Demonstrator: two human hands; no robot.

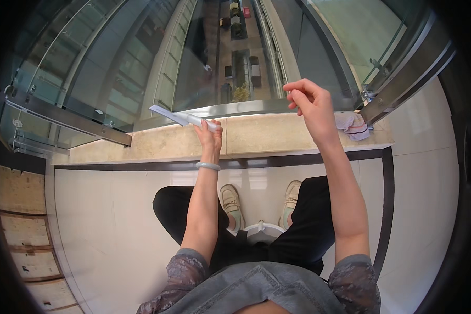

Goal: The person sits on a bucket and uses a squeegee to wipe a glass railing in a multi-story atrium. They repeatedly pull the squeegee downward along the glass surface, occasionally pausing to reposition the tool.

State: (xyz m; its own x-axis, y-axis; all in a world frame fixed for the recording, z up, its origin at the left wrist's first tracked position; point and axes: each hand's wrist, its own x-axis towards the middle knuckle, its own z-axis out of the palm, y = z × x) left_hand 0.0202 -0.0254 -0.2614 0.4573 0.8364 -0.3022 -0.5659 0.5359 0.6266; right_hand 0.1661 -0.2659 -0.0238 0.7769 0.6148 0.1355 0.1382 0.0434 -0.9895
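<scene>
My left hand (pixel 209 135) is closed around the handle of a white hand squeegee (pixel 186 117), over the beige stone ledge. Its long, narrow head points up and to the left, in front of the glass pane (pixel 198 74). A pale bangle (pixel 208 166) circles my left wrist. My right hand (pixel 308 101) is raised before the glass at the right, fingers loosely curled, with no object visible in it. Below and to the right of that hand, a crumpled light cloth with coloured stripes (pixel 353 125) lies on the ledge, by the foot of the metal rail.
The stone ledge (pixel 271 131) runs across in front of me, with metal-framed glass panels (pixel 62 114) at both sides. Beyond the glass lies a lower floor with furniture. A white bucket-like container (pixel 263 231) is between my legs. Wooden drawer-like panels (pixel 27 231) are at the left.
</scene>
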